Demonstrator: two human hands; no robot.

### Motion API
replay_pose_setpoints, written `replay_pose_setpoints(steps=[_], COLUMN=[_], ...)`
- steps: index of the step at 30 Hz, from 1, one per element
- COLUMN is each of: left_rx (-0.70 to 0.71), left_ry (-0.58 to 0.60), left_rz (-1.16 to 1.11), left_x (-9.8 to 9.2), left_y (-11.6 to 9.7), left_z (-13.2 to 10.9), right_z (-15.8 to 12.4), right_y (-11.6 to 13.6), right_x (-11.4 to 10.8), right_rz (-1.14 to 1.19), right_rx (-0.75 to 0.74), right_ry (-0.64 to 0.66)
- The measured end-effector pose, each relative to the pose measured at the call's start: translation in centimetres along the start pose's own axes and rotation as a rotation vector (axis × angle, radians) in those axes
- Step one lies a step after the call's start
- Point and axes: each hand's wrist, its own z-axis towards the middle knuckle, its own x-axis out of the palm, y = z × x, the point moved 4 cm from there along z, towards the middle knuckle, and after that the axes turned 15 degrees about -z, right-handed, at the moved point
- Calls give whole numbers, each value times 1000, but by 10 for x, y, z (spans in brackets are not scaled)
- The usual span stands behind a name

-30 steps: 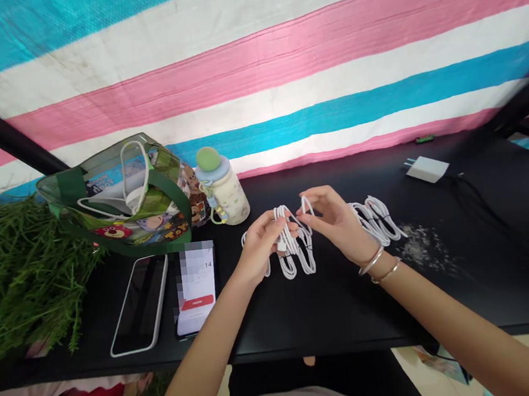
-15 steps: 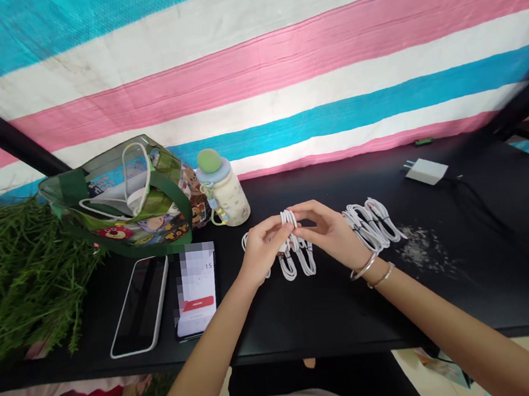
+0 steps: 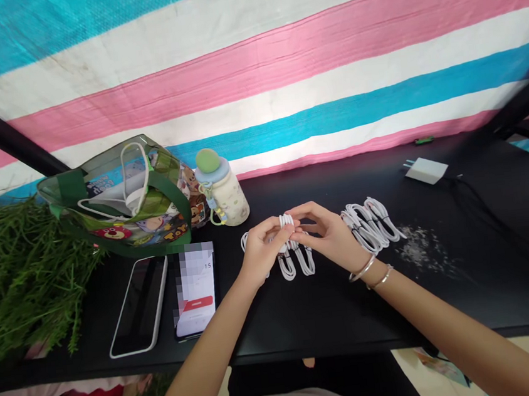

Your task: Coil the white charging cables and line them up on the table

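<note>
Above the middle of the black table, my left hand (image 3: 261, 249) is closed around a coiled white cable (image 3: 286, 221), pinching it between thumb and fingers. From the other side, my right hand (image 3: 327, 232) has its thumb and fingertips closed on the same coil. Beneath and beside the hands lie several more looped white cables (image 3: 287, 266), partly hidden by my fingers. A second group of white cables (image 3: 371, 224), bound with dark ties, rests just right of my right hand. Two bracelets circle my right wrist.
On the left stand a green see-through bag (image 3: 123, 206), a bottle (image 3: 229, 195) and green foliage (image 3: 13, 281). Two phones (image 3: 138, 306) lie in front of them. Toward the right are a white charger (image 3: 426, 171), a dark cord (image 3: 483, 206) and scattered white bits (image 3: 424, 250).
Both hands stay nearly in place around the coiled cable, with only slight finger movement. The other things have not visibly moved on the table.
</note>
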Motion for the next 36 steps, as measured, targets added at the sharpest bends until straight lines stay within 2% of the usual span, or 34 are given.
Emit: replay_pose_setpoints(steps=[11,22,31,36], left_rx=[-9,45,44,81], left_ry=[6,13,45,20], left_rz=[-19,28,75,177], left_x=[-1,3,4,1], left_y=[3,9,5,3], left_z=[1,0,0,-1], right_z=[-2,-4,-3,-3], right_y=[3,-1,10,13], right_x=[10,15,8,6], right_rz=[-95,-326,-452,-589], right_rx=[-109,-187,-274,-328], right_ry=[196,68,12,-18])
